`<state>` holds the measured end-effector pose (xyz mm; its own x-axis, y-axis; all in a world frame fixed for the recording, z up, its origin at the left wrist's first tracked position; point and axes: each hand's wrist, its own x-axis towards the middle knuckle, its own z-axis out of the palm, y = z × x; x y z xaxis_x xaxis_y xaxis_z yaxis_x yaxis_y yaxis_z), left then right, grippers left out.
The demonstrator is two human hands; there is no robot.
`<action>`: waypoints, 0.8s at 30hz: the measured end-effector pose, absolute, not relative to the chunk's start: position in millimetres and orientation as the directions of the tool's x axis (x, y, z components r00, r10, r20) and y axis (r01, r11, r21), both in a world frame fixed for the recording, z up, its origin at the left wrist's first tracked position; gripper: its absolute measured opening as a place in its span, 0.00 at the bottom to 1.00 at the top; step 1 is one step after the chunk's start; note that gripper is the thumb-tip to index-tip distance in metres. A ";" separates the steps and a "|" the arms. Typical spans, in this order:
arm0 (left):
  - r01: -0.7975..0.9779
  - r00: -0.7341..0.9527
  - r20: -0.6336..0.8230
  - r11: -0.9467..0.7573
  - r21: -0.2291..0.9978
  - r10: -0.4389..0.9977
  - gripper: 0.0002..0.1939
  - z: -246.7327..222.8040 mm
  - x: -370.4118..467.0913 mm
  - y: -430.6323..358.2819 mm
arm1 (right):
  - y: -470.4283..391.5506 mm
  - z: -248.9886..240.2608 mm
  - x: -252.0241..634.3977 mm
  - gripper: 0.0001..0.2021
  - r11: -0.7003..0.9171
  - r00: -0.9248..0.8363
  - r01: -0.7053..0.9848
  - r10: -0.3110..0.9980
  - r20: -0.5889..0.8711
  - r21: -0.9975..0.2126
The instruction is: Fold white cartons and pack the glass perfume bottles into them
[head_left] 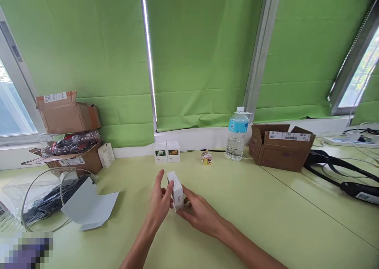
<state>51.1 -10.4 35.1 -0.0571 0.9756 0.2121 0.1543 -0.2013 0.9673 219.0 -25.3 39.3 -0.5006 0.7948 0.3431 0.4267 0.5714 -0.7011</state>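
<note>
Between my hands, just above the table, is a small white box (178,194), tilted, with tiny print on its side. My right hand (201,213) grips its lower right side, thumb underneath and fingers around the edge. On the left side, my left hand (160,202) has its thumb against the box and other fingers curled by it, while the index finger points up, off the box. Behind them stand two similar white boxes, one with a white-flower picture (160,152) and one with a yellow-flower picture (173,152). A small round bottle with gold parts (207,157) sits to their right.
A large water bottle (237,136) and an open cardboard box (281,148) stand at the back right. Black straps (334,174) lie beyond. Cardboard boxes (68,117) are stacked at the left, with a folded white card (91,205) and plastic-wrapped cables (50,202) in front.
</note>
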 end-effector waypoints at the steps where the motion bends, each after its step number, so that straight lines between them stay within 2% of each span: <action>1: 0.142 -0.061 0.183 -0.173 0.975 0.981 0.38 34.6 49.5 -8.8 | -24.9 38.8 219.1 0.28 0.564 -0.497 0.430 0.800 0.337 -0.705; 5: 0.098 0.021 0.088 -0.090 0.991 0.996 0.42 30.9 42.8 -5.2 | -24.3 39.1 219.4 0.29 0.549 -0.494 0.423 0.807 0.324 -0.721; 9: 0.120 0.093 0.059 -0.070 0.990 0.994 0.47 26.5 41.9 -5.8 | -24.4 39.7 217.3 0.24 0.574 -0.524 0.380 0.780 0.343 -0.725; 13: 0.214 0.062 0.220 -0.229 0.950 0.973 0.43 19.3 43.1 -3.1 | -23.0 34.8 213.5 0.17 0.563 -0.477 0.444 0.807 0.348 -0.697; 16: 0.199 0.055 0.341 -0.345 0.917 0.939 0.41 9.4 42.0 2.8 | -22.8 30.7 211.5 0.16 0.530 -0.434 0.531 0.840 0.325 -0.661; 20: 0.224 0.034 0.359 -0.357 0.907 0.933 0.39 3.2 39.1 7.3 | -21.9 29.8 212.5 0.14 0.501 -0.387 0.624 0.865 0.319 -0.600; 24: 0.305 0.006 0.336 -0.322 0.897 0.942 0.30 9.2 36.0 5.8 | -14.0 30.5 218.3 0.13 0.466 -0.350 0.669 0.885 0.309 -0.579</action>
